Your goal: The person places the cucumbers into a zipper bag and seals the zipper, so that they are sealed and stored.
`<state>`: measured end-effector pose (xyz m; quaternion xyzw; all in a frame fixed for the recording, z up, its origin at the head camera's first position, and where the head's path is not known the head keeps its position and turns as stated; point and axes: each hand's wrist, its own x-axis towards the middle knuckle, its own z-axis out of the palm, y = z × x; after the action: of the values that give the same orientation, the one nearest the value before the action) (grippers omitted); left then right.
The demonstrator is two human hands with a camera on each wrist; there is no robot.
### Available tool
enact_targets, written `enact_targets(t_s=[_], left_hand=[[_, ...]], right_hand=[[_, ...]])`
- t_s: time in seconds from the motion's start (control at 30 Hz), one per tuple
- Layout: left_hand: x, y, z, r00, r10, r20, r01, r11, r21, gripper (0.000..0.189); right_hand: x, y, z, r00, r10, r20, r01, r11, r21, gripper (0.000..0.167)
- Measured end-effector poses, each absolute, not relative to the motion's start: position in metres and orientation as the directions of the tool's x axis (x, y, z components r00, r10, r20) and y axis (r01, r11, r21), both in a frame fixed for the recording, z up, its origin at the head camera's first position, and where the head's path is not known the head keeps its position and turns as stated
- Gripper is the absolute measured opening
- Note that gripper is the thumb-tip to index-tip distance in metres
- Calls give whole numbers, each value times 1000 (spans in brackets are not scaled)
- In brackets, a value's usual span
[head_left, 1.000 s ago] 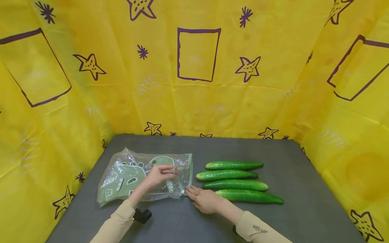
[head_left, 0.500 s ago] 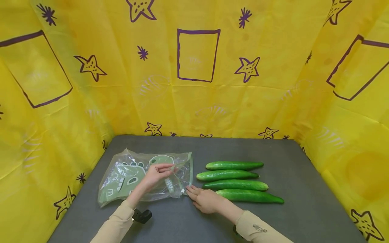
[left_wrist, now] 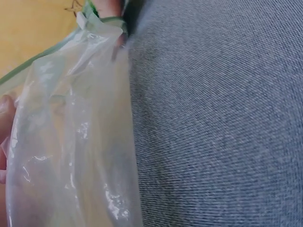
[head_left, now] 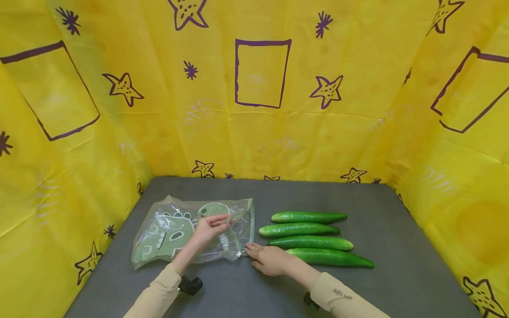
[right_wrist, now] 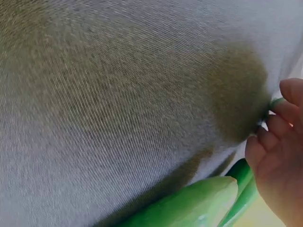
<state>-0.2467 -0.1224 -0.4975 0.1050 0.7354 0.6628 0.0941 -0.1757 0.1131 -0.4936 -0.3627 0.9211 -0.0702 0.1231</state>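
A clear zip bag (head_left: 159, 229) with green cartoon prints lies on the left of the grey table, its green-edged mouth facing right. My left hand (head_left: 208, 229) pinches the upper edge of that mouth and holds it raised, so the mouth gapes. In the left wrist view the clear plastic (left_wrist: 75, 142) hides part of this hand's fingers. My right hand (head_left: 268, 259) rests on the table with its fingertips pressing the bag's lower corner beside the white slider (head_left: 239, 254). Several green cucumbers (head_left: 310, 242) lie in a row just right of the bag.
The grey tabletop (head_left: 238, 293) reaches back to a yellow curtain (head_left: 258, 132) with purple drawings, which stands on the left, back and right. In the right wrist view a cucumber (right_wrist: 189, 203) lies close to the right hand.
My left hand has drawn the bag's upper edge up and back slightly, and the mouth gapes wider than a second ago. My right hand stays at the corner. The cucumbers have not moved.
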Motion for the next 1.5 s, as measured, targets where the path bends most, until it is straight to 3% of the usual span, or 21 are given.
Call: enact_targets(t_s=[0.17,0.6,1.07,1.3,1.5], left_hand=[[-245,-122,-501,-959,285,0,37,125,991,40],[-246,-124,-507,-955,297,-7,40,152,988,39],[-245,-124,-507,-942,335,7,49,116,992,39],[-246,-124,-508,-944,331,9,47,106,993,39],[-247,-124,-507,-945,327,14,49,99,994,40]], right_hand=[[-176,115,-487,-723,-662,-199,-588,740,-328,48],[-161,145,-478,-750,-659,57,-582,616,-531,46],[-157,211,-470,-894,-420,158,-384,533,-754,49],[-163,248,-460,-964,-236,122,-241,579,-779,48],[-172,285,-449,-989,-128,77,-140,616,-775,49]])
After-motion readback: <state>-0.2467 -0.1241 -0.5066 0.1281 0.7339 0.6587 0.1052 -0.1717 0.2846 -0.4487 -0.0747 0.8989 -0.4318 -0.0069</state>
